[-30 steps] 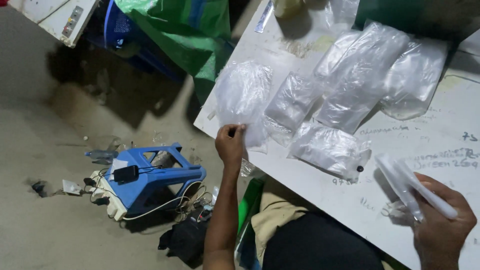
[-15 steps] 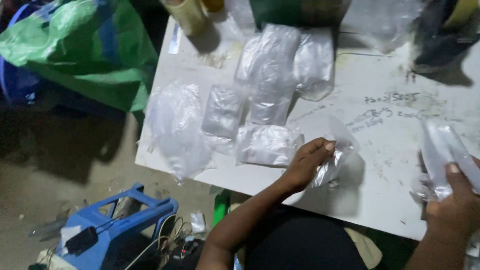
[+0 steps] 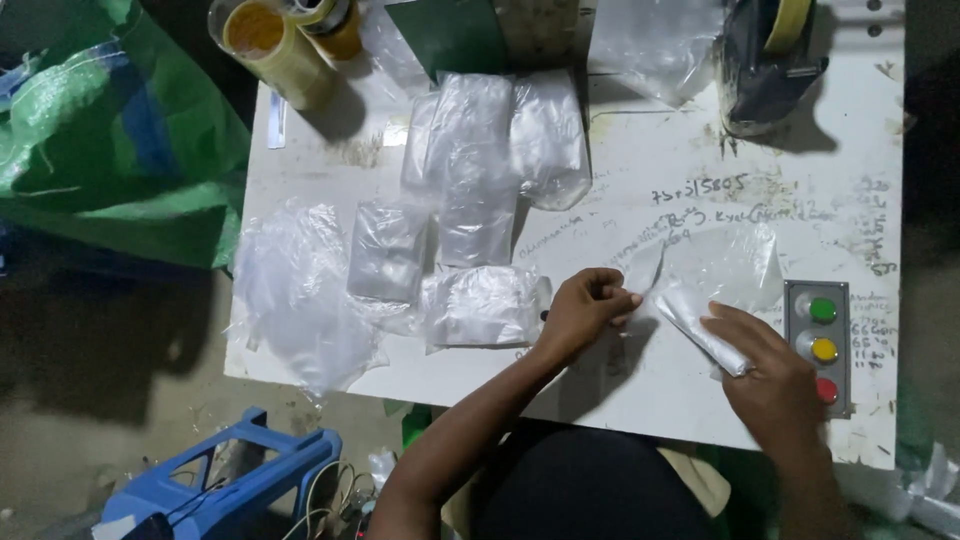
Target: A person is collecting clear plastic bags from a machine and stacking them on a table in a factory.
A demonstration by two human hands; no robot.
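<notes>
A clear plastic bag point(image 3: 715, 265) lies flat on the white table point(image 3: 640, 190) in front of me. My left hand point(image 3: 585, 312) pinches the bag's left edge between thumb and fingers. My right hand point(image 3: 775, 375) presses down on a folded strip of clear plastic point(image 3: 700, 325) at the bag's lower right corner. To the left sit several filled clear bags point(image 3: 485, 305), some stacked toward the far edge, one big crumpled bag point(image 3: 295, 290) hanging over the table's left side.
A grey box with green, yellow and red buttons point(image 3: 820, 345) sits by my right hand. Rolls of yellow tape point(image 3: 270, 40) and a tape dispenser point(image 3: 770, 60) stand at the far edge. A green sack point(image 3: 110, 150) and a blue stool point(image 3: 225, 490) are on the floor at left.
My left hand moved from the table's left edge to the middle and took hold of a clear bag. My right hand came down from holding plastic strips and now presses them on the table.
</notes>
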